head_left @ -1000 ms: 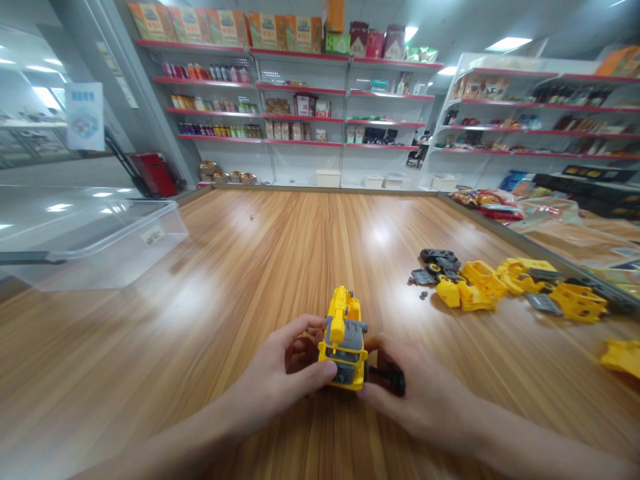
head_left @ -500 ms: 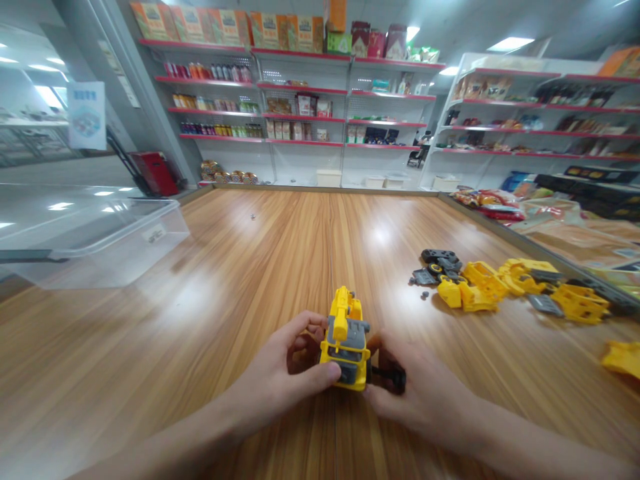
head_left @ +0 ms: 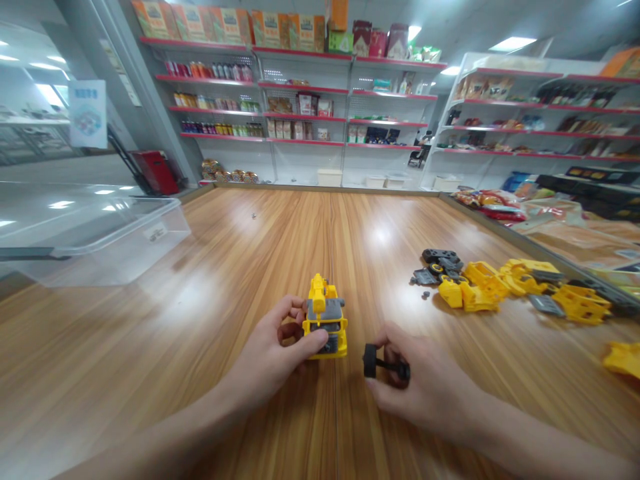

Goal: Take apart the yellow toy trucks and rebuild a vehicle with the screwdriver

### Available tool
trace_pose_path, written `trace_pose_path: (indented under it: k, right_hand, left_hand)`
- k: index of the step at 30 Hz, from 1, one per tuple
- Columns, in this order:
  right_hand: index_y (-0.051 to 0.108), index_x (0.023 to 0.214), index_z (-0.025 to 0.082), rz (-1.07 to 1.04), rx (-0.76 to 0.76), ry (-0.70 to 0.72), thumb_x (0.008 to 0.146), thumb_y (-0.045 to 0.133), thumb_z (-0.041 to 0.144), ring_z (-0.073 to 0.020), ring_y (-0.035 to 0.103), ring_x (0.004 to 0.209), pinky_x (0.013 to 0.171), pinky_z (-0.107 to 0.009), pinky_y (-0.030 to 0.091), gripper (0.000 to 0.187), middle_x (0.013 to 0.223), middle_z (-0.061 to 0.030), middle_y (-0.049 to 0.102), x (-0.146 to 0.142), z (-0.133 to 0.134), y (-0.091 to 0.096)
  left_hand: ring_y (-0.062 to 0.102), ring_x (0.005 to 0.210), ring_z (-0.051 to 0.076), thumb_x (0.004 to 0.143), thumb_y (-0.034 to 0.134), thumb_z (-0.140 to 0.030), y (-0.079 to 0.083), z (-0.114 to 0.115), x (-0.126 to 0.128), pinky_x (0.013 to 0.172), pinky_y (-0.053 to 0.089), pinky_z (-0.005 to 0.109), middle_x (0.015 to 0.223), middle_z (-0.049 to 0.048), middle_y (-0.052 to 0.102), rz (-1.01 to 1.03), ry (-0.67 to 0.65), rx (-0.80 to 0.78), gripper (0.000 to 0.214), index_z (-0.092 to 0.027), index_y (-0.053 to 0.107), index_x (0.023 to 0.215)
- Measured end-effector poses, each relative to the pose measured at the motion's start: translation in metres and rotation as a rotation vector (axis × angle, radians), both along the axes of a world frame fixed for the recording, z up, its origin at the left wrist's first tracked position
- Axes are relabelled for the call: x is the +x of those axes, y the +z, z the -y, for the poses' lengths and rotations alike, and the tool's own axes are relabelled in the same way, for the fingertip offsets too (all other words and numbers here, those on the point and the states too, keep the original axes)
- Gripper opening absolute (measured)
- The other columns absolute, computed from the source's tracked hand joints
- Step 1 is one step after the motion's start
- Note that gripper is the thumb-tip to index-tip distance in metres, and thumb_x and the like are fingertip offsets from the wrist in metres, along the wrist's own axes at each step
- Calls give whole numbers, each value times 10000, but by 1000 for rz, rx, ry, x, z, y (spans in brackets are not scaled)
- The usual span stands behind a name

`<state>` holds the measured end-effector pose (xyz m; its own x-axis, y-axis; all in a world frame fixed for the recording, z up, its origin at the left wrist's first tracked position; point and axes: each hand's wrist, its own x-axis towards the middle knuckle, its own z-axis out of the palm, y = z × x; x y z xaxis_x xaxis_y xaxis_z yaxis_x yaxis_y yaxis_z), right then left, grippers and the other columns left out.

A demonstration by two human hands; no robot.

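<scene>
Left hand: the left hand [head_left: 273,350] is wrapped around the near end of a yellow and grey toy truck [head_left: 325,322], with the thumb across its front and the fingers curled along its left side.
Toy truck: it sits on the wooden tabletop [head_left: 200,300], just ahead of the person and a little left of centre, with its nose pointing away.
Right hand: the right hand [head_left: 425,387] pinches a black axle [head_left: 383,365] that has a small wheel at each end. It is held low over the tabletop, near the truck but clear of it.
How the truck handles: it looks like light, hard moulded plastic that is stiff and a bit slick. The small yellow piece on top seems the likeliest part to snap.
Where to hold the truck: by the broad flat sides of the body, I'd say, not by the top piece.
How the axle handles: it is thin and rigid, and would roll if set down. The wheel ends give the surest pinch.
Nearby: loose parts [head_left: 480,288] in yellow and grey lie well off to the right. A clear plastic bin [head_left: 100,230] stands far left, and stocked shelves [head_left: 300,120] line the back wall.
</scene>
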<state>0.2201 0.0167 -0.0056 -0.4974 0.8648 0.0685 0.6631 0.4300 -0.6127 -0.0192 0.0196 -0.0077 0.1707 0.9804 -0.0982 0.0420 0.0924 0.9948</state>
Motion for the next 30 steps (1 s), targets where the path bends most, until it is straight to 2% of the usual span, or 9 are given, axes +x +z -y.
trace_pose_path:
  k: [4,9,12,16,19,22,25,30]
  right_hand:
    - [533,971,205,103,46,39,792,591,234,-151,594,609,565,-252,393,190,708,6,640,2,-2,4]
    - [570,1035,209,202,77,85,824,581,260,-197,646,709,619,-281,426,217,809,-34,681,6,-3,5]
    - [547,1159,216,215,102,53,828,618,356,-226,657,737,636,-307,439,366,839,-49,695,7,-2,3]
    - [561,1161,202,213,91,31,817,648,436,-231,652,735,638,-313,449,425,828,-61,696,7,0,2]
    - [556,1210,223,175,88,77,859,612,371,-217,658,760,666,-305,459,385,857,-55,704,7,1,5]
    - [521,1303,289,164,91,225,917,533,284,-208,669,829,709,-303,463,386,939,-43,709,6,3,8]
    - [520,1325,319,216,101,326,939,499,281,-216,670,839,713,-315,459,389,943,-40,704,3,4,9]
    - [552,1301,287,213,94,292,943,483,276,-223,669,878,745,-326,468,365,970,-56,704,3,3,9]
  left_hand:
    - [641,974,232,832,657,-395,0,-1,-2,703,536,303,1091,92,634,-93,11,85,338,-204,530,1080]
    - [613,1030,257,843,636,-335,-5,-4,-6,906,501,414,1067,114,644,-234,50,210,278,-178,573,1064]
    - [608,1031,256,852,618,-320,-6,-6,-6,889,511,406,1073,120,636,-246,72,226,277,-170,572,1080]
    - [634,984,237,845,619,-305,-4,-6,-4,849,531,377,1118,111,635,-207,85,199,300,-174,575,1111]
    - [651,991,242,836,628,-298,-3,-6,-5,872,533,387,1189,117,631,-177,106,181,347,-171,582,1155]
    - [640,1066,265,825,637,-289,-4,-9,-7,901,530,394,1223,118,641,-105,131,168,397,-159,589,1197]
    - [635,1094,266,816,643,-271,-7,-14,-11,933,513,390,1193,98,675,-70,186,184,426,-158,606,1226]
    - [641,1085,252,847,605,-282,-8,-18,-16,984,475,380,1141,66,709,-78,275,186,363,-168,658,1187]
